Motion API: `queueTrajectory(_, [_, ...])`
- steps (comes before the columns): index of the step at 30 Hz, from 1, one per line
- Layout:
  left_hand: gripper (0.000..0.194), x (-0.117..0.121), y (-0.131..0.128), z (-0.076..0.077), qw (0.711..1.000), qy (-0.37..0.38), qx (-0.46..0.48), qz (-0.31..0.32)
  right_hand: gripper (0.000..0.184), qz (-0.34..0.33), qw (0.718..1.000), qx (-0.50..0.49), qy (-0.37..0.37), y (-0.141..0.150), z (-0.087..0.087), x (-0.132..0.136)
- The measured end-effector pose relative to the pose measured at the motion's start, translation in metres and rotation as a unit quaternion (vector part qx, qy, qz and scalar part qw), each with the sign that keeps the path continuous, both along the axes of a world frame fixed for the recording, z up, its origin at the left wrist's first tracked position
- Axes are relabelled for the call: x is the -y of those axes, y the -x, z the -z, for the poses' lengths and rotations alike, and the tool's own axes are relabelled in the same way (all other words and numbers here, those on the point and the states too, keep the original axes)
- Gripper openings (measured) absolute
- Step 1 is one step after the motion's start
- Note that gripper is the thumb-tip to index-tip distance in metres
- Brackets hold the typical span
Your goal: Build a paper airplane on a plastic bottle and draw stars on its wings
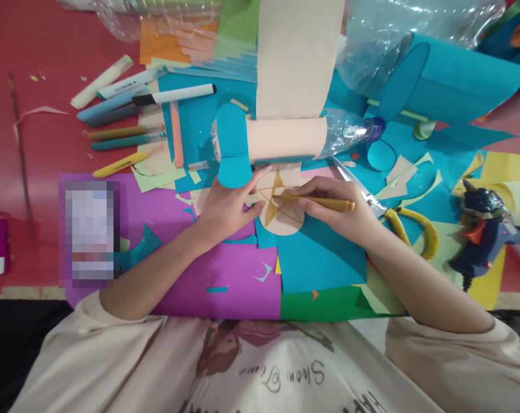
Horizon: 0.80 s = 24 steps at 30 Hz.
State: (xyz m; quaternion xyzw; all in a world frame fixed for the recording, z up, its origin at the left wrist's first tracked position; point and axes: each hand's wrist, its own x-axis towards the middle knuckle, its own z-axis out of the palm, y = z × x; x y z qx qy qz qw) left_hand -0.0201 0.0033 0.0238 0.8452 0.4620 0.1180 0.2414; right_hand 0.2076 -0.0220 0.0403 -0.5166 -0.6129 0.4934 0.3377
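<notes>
Pinching the pen (328,203) in my right hand (341,207), I am clamping thumb and fingers together on its barrel, its tip meeting the star (269,213) on the cream disc (290,227). The disc is lying between my hands, two of the star's arms showing brown fill and others showing only outline. My left hand (225,211) is resting with thumb and forefinger spread apart, the thumb touching the disc's left edge; the blue flap (233,172) is hiding part of it, so I cannot tell how the other fingers are standing. Just beyond my fingers, the bottle (352,135) is lying on its side, wearing a cream wrap (289,137). Markers (120,164) are lying beyond my left fingers and off to their left. Just right of my right fingers, the scissors (429,232) are lying with yellow handles nearer me, and the glue gun (485,238) is lying farther right. Beyond those fingers, to the right, a blue tube (470,74) is lying. Nearer me than my fingers, a purple sheet (225,269) and a blue sheet (328,261) are spreading out.
</notes>
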Motion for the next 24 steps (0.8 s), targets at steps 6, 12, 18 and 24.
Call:
queueTrajectory(6, [0.055, -0.0002, 0.0007, -0.0007, 1.000, 0.007, -0.005, 0.006, 0.019, -0.029, 0.999, -0.020, 0.006, -0.0001, -0.0018, -0.0011])
queueTrajectory(12, [0.057, -0.0003, 0.0004, -0.0002, 1.000, 0.001, -0.001, 0.003, 0.016, 0.033, 0.999, 0.014, -0.010, 0.0005, -0.0046, -0.0032])
queueTrajectory(18, [0.056, 0.0001, 0.0003, -0.0002, 1.000, 0.000, -0.001, 0.004, 0.015, 0.029, 0.999, 0.027, -0.017, 0.0005, -0.0041, -0.0033])
queueTrajectory(24, [0.054, 0.0009, -0.0003, -0.0009, 1.000, 0.001, 0.001, -0.003, 0.013, 0.017, 0.999, 0.033, -0.028, -0.0009, -0.0017, -0.0018])
